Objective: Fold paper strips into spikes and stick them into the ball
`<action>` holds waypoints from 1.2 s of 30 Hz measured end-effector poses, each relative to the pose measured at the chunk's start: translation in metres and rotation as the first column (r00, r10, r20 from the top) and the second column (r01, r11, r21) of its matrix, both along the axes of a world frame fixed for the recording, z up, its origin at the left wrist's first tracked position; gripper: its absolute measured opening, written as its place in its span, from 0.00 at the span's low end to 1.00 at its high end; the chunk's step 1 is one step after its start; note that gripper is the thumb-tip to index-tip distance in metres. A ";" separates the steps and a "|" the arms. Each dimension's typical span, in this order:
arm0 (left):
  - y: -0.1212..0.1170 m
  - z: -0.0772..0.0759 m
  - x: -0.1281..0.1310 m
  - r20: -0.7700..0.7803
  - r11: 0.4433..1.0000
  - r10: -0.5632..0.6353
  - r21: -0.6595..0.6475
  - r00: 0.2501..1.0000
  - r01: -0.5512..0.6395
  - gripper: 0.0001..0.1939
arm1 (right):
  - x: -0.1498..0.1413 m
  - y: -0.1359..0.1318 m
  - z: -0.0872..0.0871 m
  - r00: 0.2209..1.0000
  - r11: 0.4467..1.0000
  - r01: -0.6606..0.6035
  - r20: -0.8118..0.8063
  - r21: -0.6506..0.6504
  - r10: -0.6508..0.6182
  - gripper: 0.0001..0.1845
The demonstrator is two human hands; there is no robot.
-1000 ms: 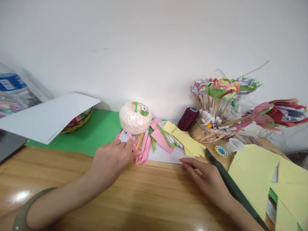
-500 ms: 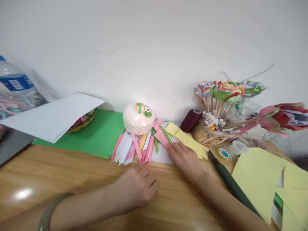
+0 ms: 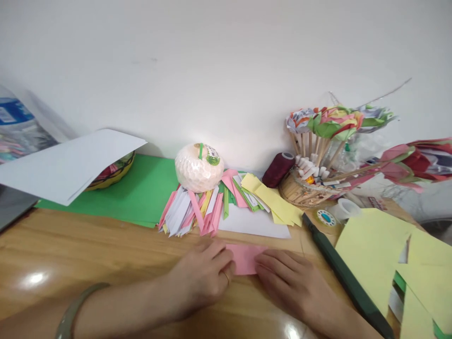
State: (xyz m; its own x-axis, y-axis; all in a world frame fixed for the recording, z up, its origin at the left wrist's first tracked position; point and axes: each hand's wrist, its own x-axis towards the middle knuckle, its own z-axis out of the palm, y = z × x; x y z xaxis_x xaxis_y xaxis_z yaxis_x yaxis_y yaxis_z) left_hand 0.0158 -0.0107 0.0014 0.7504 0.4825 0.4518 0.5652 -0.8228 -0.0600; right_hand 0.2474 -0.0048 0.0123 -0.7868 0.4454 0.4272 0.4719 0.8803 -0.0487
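Between my two hands a small pink paper rectangle (image 3: pixel 243 258) lies at the front of the wooden table. My left hand (image 3: pixel 206 270), with a ring on one finger, is closed on its left end. Its right end is under the fingers of my right hand (image 3: pixel 287 278), which are closed together on it. Just beyond my left hand is a heap of folded paper strips (image 3: pixel 180 214) in white, pink and yellow. Farther back, a white foam-wrapped round thing (image 3: pixel 199 167) sits behind the strips. Yellow paper pieces (image 3: pixel 271 197) lie beyond my right hand.
At the right stand a basket (image 3: pixel 300 190) with paper flowers on sticks and a maroon thread spool (image 3: pixel 278 168). A dark green long tool (image 3: pixel 342 268) lies beside yellow sheets (image 3: pixel 370 249). Green paper (image 3: pixel 141 197) and white sheets (image 3: pixel 70 162) are at the left.
My right hand has come back from the pile of coloured paper with a pink piece. It now lies between both hands, and my left hand grips its other end.
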 end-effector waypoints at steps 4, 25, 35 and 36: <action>-0.001 -0.006 0.000 0.044 0.996 -0.021 -0.083 0.999 0.025 0.12 | 0.008 -0.006 -0.005 0.999 0.994 0.011 -0.050 -0.110 -0.016 0.09; 0.009 -0.009 0.001 0.327 0.837 0.232 -0.547 0.916 -0.017 0.14 | 0.013 0.002 -0.014 0.870 0.723 0.310 -0.123 -0.617 -0.477 0.07; 0.011 -0.005 0.005 0.137 0.764 0.360 -0.612 0.923 -0.207 0.07 | 0.008 -0.001 -0.025 0.821 0.696 0.456 -0.040 -0.555 -0.570 0.11; 0.011 -0.004 0.005 0.116 0.754 0.369 -0.617 0.922 -0.225 0.06 | 0.008 -0.001 -0.026 0.812 0.687 0.470 -0.033 -0.555 -0.583 0.11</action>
